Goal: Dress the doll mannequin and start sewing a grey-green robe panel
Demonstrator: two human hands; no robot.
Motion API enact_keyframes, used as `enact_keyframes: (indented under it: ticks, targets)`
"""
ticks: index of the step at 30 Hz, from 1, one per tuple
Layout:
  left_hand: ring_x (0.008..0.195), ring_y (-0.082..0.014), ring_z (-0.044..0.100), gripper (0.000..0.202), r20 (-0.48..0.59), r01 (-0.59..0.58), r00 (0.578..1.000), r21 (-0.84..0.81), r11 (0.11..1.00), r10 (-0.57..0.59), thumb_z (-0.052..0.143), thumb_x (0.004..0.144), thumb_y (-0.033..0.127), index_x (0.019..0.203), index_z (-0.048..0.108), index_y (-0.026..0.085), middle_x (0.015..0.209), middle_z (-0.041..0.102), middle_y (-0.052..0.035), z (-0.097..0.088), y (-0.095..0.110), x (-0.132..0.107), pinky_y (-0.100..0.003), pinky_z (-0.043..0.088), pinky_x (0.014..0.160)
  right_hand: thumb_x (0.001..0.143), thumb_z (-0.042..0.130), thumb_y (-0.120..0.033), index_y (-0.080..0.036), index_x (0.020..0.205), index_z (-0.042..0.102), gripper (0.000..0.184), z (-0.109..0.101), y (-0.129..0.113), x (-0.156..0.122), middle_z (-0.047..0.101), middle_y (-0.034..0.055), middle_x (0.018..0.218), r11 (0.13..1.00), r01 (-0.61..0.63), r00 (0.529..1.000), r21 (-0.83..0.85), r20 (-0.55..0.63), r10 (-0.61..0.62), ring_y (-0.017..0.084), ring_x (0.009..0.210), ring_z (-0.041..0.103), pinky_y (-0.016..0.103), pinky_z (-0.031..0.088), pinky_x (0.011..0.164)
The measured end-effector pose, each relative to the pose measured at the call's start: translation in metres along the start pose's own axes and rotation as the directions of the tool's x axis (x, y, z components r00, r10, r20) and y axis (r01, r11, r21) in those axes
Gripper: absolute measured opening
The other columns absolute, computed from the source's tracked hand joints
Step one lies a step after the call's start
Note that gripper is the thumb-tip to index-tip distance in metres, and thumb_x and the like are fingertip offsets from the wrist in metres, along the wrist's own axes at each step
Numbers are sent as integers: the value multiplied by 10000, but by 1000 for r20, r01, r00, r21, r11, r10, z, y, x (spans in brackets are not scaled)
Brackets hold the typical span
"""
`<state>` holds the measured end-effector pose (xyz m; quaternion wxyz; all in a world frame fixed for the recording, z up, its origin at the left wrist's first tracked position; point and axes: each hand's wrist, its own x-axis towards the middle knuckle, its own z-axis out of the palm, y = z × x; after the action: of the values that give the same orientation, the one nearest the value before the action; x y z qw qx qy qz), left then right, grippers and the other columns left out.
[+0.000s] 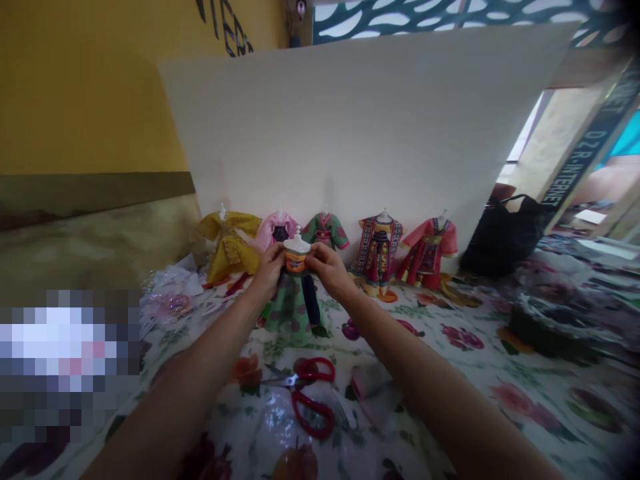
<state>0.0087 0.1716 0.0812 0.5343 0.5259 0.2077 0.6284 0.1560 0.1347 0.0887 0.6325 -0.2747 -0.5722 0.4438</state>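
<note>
Out in front of me I hold a small white doll dress form (297, 246) upright, pinched at its two sides. My left hand (269, 272) closes its fingers on the left side, and my right hand (327, 268) on the right. Around the form's chest runs an orange patterned band (296, 262). A dark navy strip of cloth (311, 300) hangs below it. Right behind stands a green flowered doll dress (334, 228) with a red sash, partly covered by my hands. The pink doll dress (279, 227) is near my left hand.
A yellow doll dress (223, 243) stands at left, a patterned one (381, 257) and a coral one (433, 243) at right, before a white board (345, 127). Red-handled scissors (300, 383) lie open on the floral tablecloth (435, 373). Plastic wrappings (173, 293) are at left, a black bag (505, 233) at right.
</note>
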Motion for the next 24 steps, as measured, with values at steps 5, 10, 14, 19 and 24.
enact_keyframes:
  ticks: [5,10,14,19,24]
  targets:
    - [797,-166,631,205,12,3,1000,-26,1000,-2,778,703,313,832,678,189,819,689,0,-3,1,-2,-270,490,763,702,765,-386,-223,813,584,268,2,-3,-4,587,-39,722,998,-1,999,67,-48,4,120,655,515,248,421,624]
    - [755,-149,625,238,2,-8,1000,-58,998,8,797,674,324,817,666,185,788,683,14,-4,2,-5,-255,491,737,704,769,-424,-220,786,547,312,8,-7,-10,578,-43,718,988,-26,998,149,-55,34,107,652,516,220,410,594]
    - [740,-138,625,239,-1,-15,1000,-63,998,15,803,672,320,814,674,179,776,682,21,-3,4,-4,-239,489,721,642,814,-436,-217,787,551,372,12,-5,-10,606,-41,716,982,-29,998,187,-51,39,112,645,544,229,430,596]
    - [713,-138,639,246,19,21,1000,-60,998,-20,827,628,256,805,679,171,767,696,19,-2,9,-1,-234,494,682,642,821,-404,-214,783,545,364,16,-3,-6,610,-50,709,979,-35,999,200,-25,41,105,633,547,223,430,592]
    - [700,-164,668,307,42,84,996,-81,993,-80,830,589,221,857,693,161,762,719,-3,-4,12,-5,-264,517,667,670,807,-371,-213,808,549,333,17,-7,-12,589,-55,719,980,-60,998,191,21,57,98,627,526,214,410,572]
